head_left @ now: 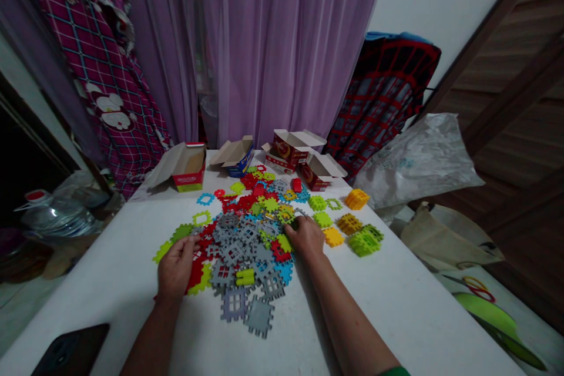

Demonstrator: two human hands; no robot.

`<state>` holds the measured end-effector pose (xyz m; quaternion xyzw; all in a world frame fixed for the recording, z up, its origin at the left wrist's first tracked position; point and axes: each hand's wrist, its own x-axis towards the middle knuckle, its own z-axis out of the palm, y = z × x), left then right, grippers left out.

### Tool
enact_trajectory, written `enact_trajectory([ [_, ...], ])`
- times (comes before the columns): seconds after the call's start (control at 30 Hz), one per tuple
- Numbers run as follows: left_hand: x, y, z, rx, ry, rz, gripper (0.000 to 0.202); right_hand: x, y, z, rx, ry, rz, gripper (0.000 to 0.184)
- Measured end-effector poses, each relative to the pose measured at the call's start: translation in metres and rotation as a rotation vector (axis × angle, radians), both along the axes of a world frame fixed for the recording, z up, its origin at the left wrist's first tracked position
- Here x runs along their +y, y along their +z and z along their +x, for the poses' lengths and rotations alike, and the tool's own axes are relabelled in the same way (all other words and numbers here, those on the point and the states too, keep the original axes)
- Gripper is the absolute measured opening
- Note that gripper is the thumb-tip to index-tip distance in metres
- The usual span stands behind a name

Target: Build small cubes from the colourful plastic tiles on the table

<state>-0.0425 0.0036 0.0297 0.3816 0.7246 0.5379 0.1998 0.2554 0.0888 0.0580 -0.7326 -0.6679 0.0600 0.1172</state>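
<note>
A heap of flat, notched plastic building tiles [235,249] in grey, red, green, yellow and blue spreads over the white table. My left hand [176,267] rests at the heap's left edge, beside red and green tiles. Its fingers are curled together, and what they hold, if anything, is hidden. My right hand [307,237] reaches into the heap's right side with bent fingers, close to a grey frame tile [300,212] and a green tile [284,243]. Its fingertips are partly hidden among the tiles. A lime green piece [245,277] lies on top of the grey tiles.
Right of the heap stand stacks of yellow tiles [356,199] and green tiles [365,241]. Open cardboard boxes, including a red one [190,179] and a blue one [241,160], line the back edge. A dark phone [73,349] lies front left. Scissors [473,288] are off to the right.
</note>
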Motion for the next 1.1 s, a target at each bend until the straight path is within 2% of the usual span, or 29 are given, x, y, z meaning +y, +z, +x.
enact_trajectory([
  [0.13, 0.000, 0.000, -0.001, 0.005, -0.004, -0.003, 0.051, -0.005, 0.000, 0.007, 0.021, 0.003, 0.043, 0.035],
  [0.23, 0.001, -0.001, -0.002, 0.028, -0.011, -0.001, 0.051, -0.020, -0.005, 0.022, 0.091, 0.008, 0.082, 0.035],
  [0.37, 0.000, -0.001, -0.003, 0.052, -0.014, -0.006, 0.052, -0.059, -0.025, 0.060, 0.166, -0.014, 0.149, 0.035],
  [0.47, 0.000, 0.002, -0.002, 0.057, -0.007, -0.006, 0.050, -0.090, -0.041, 0.099, 0.145, -0.073, 0.130, 0.038],
  [0.6, -0.002, 0.009, 0.001, 0.040, 0.023, -0.041, 0.045, -0.112, -0.045, 0.136, 0.072, -0.174, 0.095, 0.040],
  [0.7, -0.002, 0.015, 0.004, 0.023, 0.025, -0.063, 0.042, -0.112, -0.040, 0.142, 0.019, -0.202, 0.081, 0.038],
  [0.83, -0.002, 0.020, 0.006, 0.021, 0.036, -0.082, 0.042, -0.106, -0.032, 0.136, -0.020, -0.216, 0.058, 0.035],
  [1.1, -0.001, 0.013, -0.002, 0.079, 0.031, -0.120, 0.048, -0.101, -0.030, 0.132, -0.056, -0.244, 0.068, 0.035],
])
